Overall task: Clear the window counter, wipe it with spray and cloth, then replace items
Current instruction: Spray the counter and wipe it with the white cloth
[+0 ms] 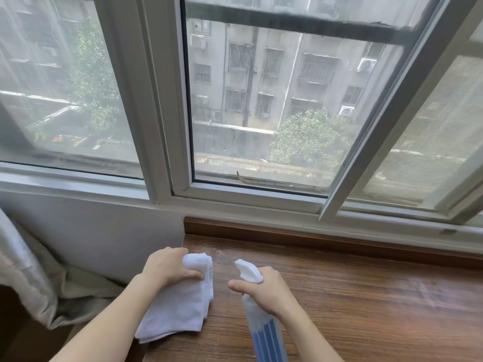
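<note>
From the head view, a brown wood-grain counter runs under a wide window, with a darker wooden strip along its back edge where it meets the white frame. The wood shows pale, damp-looking patches near its back left corner and out toward the right. The counter's left end butts against a white wall, and a pale curtain hangs bunched in the lower left corner. Through the dusty glass stand grey apartment blocks with barred windows and some green trees; the pane on the far right has a mesh screen.

The left hand grips a white cloth at its top, fingers curled over the bunched fabric, while the rest of the cloth hangs down over the counter's near left corner. Just to its right, the right hand is wrapped around the neck of a spray bottle with a white nozzle and blue-striped body. The nozzle points toward the back left of the counter, near the cloth, and the bottle is held above the wood.
</note>
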`<state>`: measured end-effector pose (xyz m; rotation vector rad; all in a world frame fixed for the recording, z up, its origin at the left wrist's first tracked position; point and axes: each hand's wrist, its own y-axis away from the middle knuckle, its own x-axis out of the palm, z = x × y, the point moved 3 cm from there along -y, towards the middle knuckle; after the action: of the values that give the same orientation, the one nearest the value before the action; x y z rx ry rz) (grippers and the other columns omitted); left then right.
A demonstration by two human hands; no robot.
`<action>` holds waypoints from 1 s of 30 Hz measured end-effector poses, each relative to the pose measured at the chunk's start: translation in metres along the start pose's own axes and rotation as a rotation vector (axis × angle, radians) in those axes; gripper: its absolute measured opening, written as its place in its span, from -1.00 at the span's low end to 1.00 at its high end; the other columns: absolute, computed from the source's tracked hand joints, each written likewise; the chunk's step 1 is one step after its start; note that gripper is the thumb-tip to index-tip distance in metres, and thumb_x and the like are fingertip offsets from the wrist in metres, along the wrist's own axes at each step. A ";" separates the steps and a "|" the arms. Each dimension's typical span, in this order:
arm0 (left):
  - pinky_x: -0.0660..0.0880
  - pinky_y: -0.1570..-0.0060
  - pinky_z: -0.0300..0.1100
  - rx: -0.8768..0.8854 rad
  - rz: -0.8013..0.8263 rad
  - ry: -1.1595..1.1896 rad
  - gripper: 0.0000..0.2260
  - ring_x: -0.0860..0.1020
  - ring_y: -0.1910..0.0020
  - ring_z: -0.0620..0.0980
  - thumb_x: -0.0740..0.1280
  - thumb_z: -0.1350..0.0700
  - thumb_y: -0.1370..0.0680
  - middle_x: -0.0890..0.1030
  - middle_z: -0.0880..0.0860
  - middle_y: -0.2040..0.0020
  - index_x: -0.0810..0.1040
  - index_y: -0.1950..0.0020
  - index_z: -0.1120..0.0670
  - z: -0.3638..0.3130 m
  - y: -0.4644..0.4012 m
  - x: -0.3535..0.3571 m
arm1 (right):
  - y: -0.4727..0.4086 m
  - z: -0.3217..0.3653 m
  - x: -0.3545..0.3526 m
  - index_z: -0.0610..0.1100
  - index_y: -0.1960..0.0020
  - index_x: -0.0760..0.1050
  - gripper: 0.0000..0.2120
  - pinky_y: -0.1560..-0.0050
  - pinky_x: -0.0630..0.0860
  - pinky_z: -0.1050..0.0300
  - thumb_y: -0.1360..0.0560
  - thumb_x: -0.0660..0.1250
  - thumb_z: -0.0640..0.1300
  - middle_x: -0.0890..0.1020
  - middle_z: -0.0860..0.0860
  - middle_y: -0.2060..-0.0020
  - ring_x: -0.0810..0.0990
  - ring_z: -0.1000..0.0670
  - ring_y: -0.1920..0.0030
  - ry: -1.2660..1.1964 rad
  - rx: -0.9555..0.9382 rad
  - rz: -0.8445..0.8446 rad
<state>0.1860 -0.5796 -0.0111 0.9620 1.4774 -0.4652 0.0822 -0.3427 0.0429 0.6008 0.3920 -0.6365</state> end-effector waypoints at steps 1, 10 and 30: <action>0.36 0.18 -0.14 0.005 -0.002 0.003 -0.44 0.47 0.12 -0.05 0.30 -0.53 -0.24 0.52 -0.13 0.20 0.38 0.23 -0.04 0.000 -0.001 0.001 | 0.000 0.000 -0.001 -0.01 0.38 0.30 -0.52 0.29 0.25 0.10 -0.24 0.50 0.28 0.40 0.10 0.45 0.33 0.09 0.41 -0.018 0.002 0.001; 0.30 0.14 -0.12 0.030 -0.050 -0.001 -0.42 0.45 0.19 -0.01 0.29 -0.53 -0.23 0.49 -0.11 0.24 0.33 0.21 -0.04 -0.010 -0.014 0.007 | -0.005 -0.002 -0.008 0.02 0.35 0.29 -0.55 0.24 0.26 0.10 -0.29 0.48 0.26 0.40 0.12 0.43 0.33 0.11 0.39 -0.079 -0.059 -0.030; 0.17 -0.32 0.39 -0.301 0.035 0.079 0.05 -0.10 -0.51 0.36 0.14 -0.64 -0.20 -0.18 0.06 -0.60 -0.13 -0.56 -0.25 -0.038 -0.027 0.061 | -0.030 0.003 -0.027 -0.01 0.35 0.38 -0.57 0.28 0.28 0.15 -0.36 0.44 0.29 0.46 0.11 0.41 0.35 0.16 0.39 -0.028 -0.042 -0.097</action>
<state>0.1480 -0.5484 -0.0698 0.7723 1.5464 -0.1732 0.0433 -0.3519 0.0469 0.5347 0.4098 -0.7272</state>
